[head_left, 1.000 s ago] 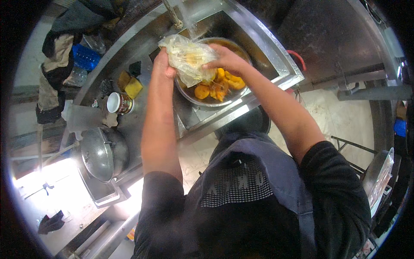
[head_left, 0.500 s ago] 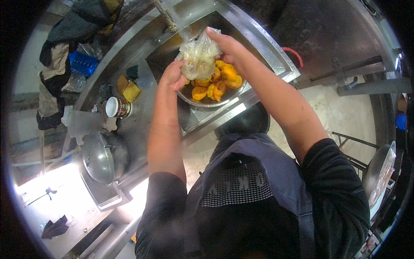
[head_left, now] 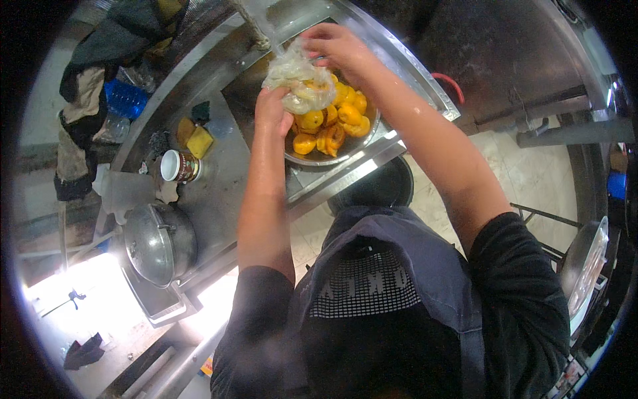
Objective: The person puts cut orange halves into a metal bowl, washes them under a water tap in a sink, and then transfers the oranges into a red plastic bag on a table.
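Observation:
In my left hand (head_left: 272, 110) is a thin, clear plastic bag (head_left: 302, 96), crumpled and wet-looking, with some yellow showing through it. My right hand (head_left: 337, 50) is at the bag's upper edge, fingers apart and slightly blurred; whether the fingertips touch the plastic is hard to see. Under the bag, a round metal bowl (head_left: 330, 161) holds several yellow-orange, rounded, pepper-like pieces (head_left: 350, 114), some wrinkled or split. The bowl sits in the sink basin (head_left: 242, 90), its far side hidden by the bag and my hands.
A tap pipe (head_left: 252, 25) hangs over the basin. On the steel counter to the left are a yellow sponge (head_left: 199, 141), a white-rimmed tub (head_left: 181, 166) and a lidded metal pot (head_left: 159, 245). A dark bucket (head_left: 373, 186) stands below the sink's front edge.
My right hand has come off its grip on the bag's top, moving slightly up and left with fingers spread. The bag has sagged left in my left hand, uncovering more yellow pieces.

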The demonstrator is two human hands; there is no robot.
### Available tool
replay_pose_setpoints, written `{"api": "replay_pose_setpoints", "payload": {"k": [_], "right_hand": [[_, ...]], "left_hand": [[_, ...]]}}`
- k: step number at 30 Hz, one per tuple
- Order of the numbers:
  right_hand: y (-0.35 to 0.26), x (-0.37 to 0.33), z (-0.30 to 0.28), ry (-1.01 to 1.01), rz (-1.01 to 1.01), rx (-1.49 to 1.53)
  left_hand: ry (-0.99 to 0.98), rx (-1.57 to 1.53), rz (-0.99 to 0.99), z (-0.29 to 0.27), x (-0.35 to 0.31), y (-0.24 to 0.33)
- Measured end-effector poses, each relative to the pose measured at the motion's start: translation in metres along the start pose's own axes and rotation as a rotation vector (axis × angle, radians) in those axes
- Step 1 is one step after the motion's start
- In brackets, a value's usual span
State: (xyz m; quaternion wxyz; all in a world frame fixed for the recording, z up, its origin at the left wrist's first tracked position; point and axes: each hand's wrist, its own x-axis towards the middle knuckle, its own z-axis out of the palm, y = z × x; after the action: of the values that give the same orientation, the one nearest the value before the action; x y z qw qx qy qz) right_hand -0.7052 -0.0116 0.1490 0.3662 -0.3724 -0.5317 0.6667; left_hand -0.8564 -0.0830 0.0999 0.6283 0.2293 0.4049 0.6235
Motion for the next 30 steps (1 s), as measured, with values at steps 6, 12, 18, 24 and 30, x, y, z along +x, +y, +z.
{"api": "replay_pose_setpoints", "payload": {"k": [6,12,18,24,30], "right_hand": [[0.047,-0.018,-0.011,-0.112,0.364,0.260],[0.063,-0.013,-0.006,-0.162,0.415,0.633],[0.067,-0.022,0.015,-0.215,0.242,0.547],[0.082,-0.032,0.031,-0.216,0.123,1.095],[0.078,-0.042,0.025,-0.225,0.101,1.201]], "left_hand": [[0.065,-0.374,-0.080,-0.003,0.002,-0.006],[0.064,-0.293,-0.033,0.006,-0.003,-0.005],[0.041,-0.056,-0.025,0.013,-0.009,0.007],[-0.057,-0.340,-0.035,0.007,-0.007,0.010],[0.333,-0.350,0.007,-0.011,0.004,0.006]]}}
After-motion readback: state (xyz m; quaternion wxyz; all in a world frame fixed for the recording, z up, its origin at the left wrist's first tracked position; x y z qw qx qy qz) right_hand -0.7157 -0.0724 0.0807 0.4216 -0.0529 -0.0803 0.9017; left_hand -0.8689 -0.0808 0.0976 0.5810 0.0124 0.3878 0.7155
